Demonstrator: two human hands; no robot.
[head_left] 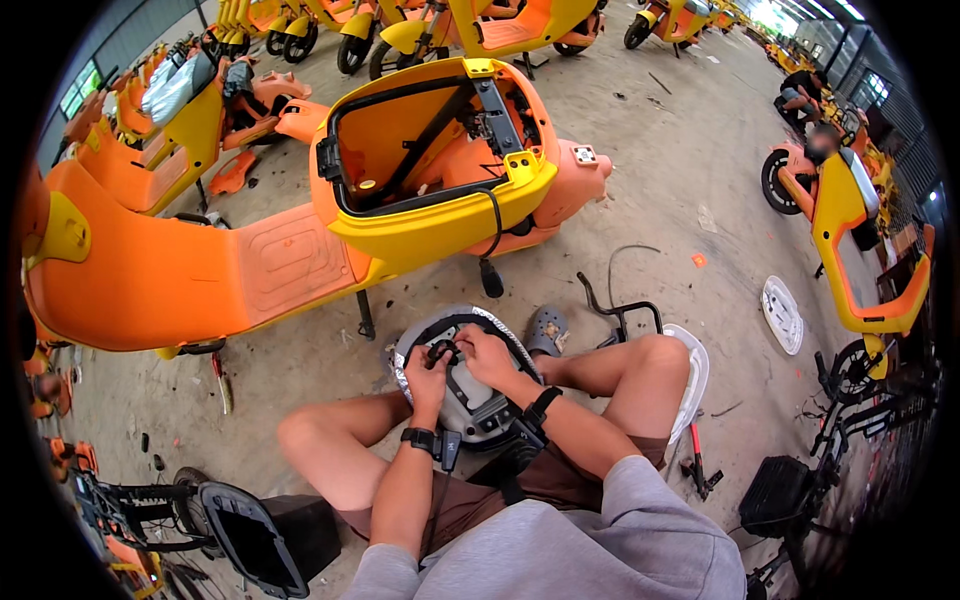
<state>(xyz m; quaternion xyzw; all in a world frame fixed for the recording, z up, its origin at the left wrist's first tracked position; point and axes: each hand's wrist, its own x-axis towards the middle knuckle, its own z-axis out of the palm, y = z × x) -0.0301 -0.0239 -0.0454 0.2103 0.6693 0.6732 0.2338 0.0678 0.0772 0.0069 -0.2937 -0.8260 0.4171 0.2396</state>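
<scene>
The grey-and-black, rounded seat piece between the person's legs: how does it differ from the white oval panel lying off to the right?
Colour: the seat piece is grey and black inside a pale rim; the white panel is almost all white.
Handling: the left hand and right hand are at a small black part over the seat piece; no hand touches the white panel.
Both have rounded, elongated outlines.
</scene>
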